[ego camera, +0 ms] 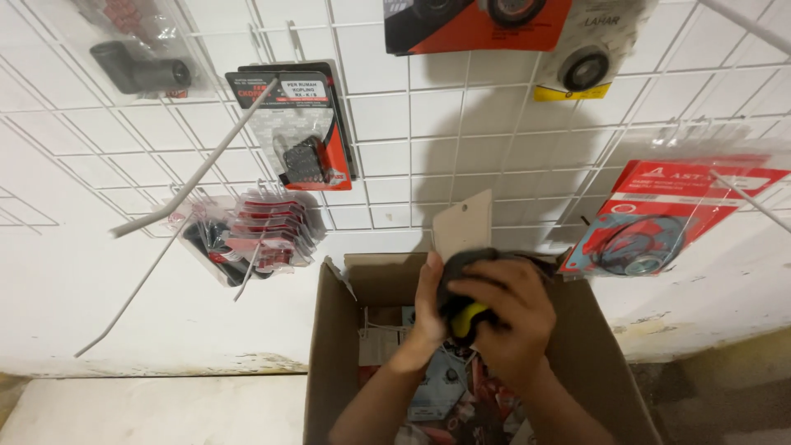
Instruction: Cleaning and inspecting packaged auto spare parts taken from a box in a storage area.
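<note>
Both my hands are raised over an open cardboard box (329,363). My left hand (427,303) and my right hand (511,325) together grip a dark rubbery item with a yellow patch (464,320), blurred by motion. The box holds several packaged parts in clear and red wrappers (449,387). A cardboard flap (463,224) stands up behind my hands.
A white wire grid rack (412,140) covers the wall, with long bare hooks (194,177) sticking out. Hung on it are red-and-black blister packs (303,132), a bunch of red packets (264,235), a red gasket pack (651,222) and a bearing pack (581,66).
</note>
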